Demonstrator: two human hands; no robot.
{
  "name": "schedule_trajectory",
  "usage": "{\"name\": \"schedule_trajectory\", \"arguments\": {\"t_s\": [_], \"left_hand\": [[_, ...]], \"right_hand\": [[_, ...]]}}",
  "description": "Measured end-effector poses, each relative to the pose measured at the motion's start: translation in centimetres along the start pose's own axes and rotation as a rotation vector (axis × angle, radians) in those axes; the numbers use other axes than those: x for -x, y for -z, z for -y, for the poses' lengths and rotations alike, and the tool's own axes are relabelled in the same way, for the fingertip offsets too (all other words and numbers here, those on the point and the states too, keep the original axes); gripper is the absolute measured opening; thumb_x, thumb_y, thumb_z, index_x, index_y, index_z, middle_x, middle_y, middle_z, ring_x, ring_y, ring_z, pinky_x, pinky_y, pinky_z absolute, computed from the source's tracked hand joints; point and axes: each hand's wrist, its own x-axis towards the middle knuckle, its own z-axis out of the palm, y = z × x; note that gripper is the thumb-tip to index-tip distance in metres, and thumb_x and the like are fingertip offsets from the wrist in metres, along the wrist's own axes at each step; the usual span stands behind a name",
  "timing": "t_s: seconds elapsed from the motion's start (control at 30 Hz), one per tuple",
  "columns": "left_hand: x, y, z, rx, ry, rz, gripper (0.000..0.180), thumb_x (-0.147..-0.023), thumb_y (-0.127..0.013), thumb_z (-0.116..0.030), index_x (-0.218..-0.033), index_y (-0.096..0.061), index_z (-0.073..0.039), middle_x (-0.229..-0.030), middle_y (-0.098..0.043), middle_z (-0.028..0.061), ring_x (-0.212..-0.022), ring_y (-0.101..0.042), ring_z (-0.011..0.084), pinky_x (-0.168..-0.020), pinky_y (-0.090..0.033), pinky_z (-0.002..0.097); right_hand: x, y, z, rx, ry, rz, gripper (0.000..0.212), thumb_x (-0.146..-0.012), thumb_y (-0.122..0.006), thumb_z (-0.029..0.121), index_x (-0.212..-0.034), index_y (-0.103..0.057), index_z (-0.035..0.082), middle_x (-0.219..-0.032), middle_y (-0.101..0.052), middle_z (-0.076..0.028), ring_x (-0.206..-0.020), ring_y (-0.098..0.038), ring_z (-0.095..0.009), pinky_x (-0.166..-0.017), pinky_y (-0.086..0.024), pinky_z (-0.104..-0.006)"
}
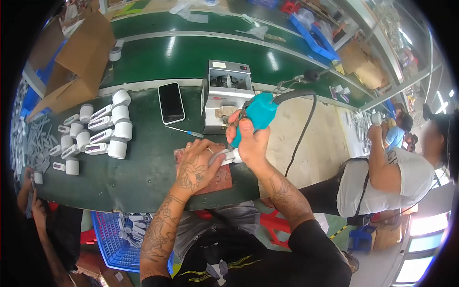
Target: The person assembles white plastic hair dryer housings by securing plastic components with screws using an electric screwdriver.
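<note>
My right hand (254, 146) is wrapped round a teal electric screwdriver (262, 111), which points down and has a dark cable at its top. Under it, my left hand (197, 165) grips a small white and grey plastic part (231, 156) over a reddish mat (216, 185). The tool's tip is hidden behind my right hand, so I cannot tell whether it touches the part. Just beyond both hands stands a grey box-shaped screw feeder (226, 91). A small screwdriver (191, 133) with a blue handle lies close to my left fingers.
A phone (171, 104) lies left of the feeder. Several white devices with round heads (118, 130) stand in rows at the left, near a cardboard box (83, 62). A blue basket (107, 244) of parts sits below the table edge. People work on both sides.
</note>
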Motion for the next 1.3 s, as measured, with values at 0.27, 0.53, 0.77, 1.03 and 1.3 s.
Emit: {"name": "schedule_trajectory", "arguments": {"t_s": [0.27, 0.53, 0.77, 1.03, 1.3], "left_hand": [[0.0, 0.0, 0.0, -0.032, 0.012, 0.020, 0.025, -0.096, -0.066, -0.024, -0.114, -0.074, -0.009, -0.110, -0.065, 0.0067, -0.108, -0.060, 0.0316, -0.102, -0.044, 0.0529], [-0.1, -0.1, 0.3, -0.025, 0.001, 0.018, 0.025, -0.096, -0.066, -0.024, -0.114, -0.074, -0.009, -0.110, -0.065, 0.0067, -0.109, -0.060, 0.0319, -0.105, -0.044, 0.0550], [0.0, 0.0, 0.2, 0.011, -0.004, 0.002, 0.026, -0.095, -0.067, -0.025, -0.115, -0.074, -0.009, -0.109, -0.065, 0.0067, -0.108, -0.060, 0.0308, -0.105, -0.044, 0.0543], [0.1, -0.4, 0.1, 0.017, -0.012, -0.016, 0.025, -0.095, -0.068, -0.024, -0.114, -0.074, -0.009, -0.107, -0.065, 0.0068, -0.106, -0.061, 0.0307, -0.103, -0.045, 0.0512], [-0.1, -0.4, 0.2, -0.007, -0.031, -0.051, 0.023, -0.094, -0.069, -0.022, -0.112, -0.075, -0.009, -0.105, -0.066, 0.0066, -0.103, -0.061, 0.0326, -0.099, -0.046, 0.0512]], "right_hand": [[0.2, 0.3, -1.8, -0.051, -0.007, 0.012, 0.048, -0.102, -0.063, 0.047, -0.097, -0.055, 0.000, -0.070, -0.056, -0.006, -0.061, -0.055, -0.016, -0.057, -0.047, -0.0310], [0.1, 0.2, -1.0, 0.026, -0.010, 0.025, 0.047, -0.104, -0.061, 0.045, -0.100, -0.057, -0.001, -0.070, -0.057, -0.005, -0.062, -0.057, -0.016, -0.057, -0.047, -0.0303], [-4.5, -0.4, -0.1, 0.004, 0.235, -0.117, 0.041, -0.105, -0.060, 0.040, -0.103, -0.058, -0.001, -0.073, -0.060, -0.004, -0.063, -0.059, -0.014, -0.058, -0.047, -0.0286], [-5.0, 0.1, -2.6, 0.067, 0.210, -0.048, 0.044, -0.105, -0.061, 0.043, -0.100, -0.057, 0.000, -0.071, -0.057, -0.006, -0.062, -0.058, -0.016, -0.058, -0.049, -0.0314], [0.4, 0.6, 1.2, -0.098, 0.013, -0.064, 0.038, -0.104, -0.063, 0.037, -0.104, -0.062, -0.002, -0.070, -0.060, -0.004, -0.059, -0.057, -0.012, -0.055, -0.045, -0.0274]]}}
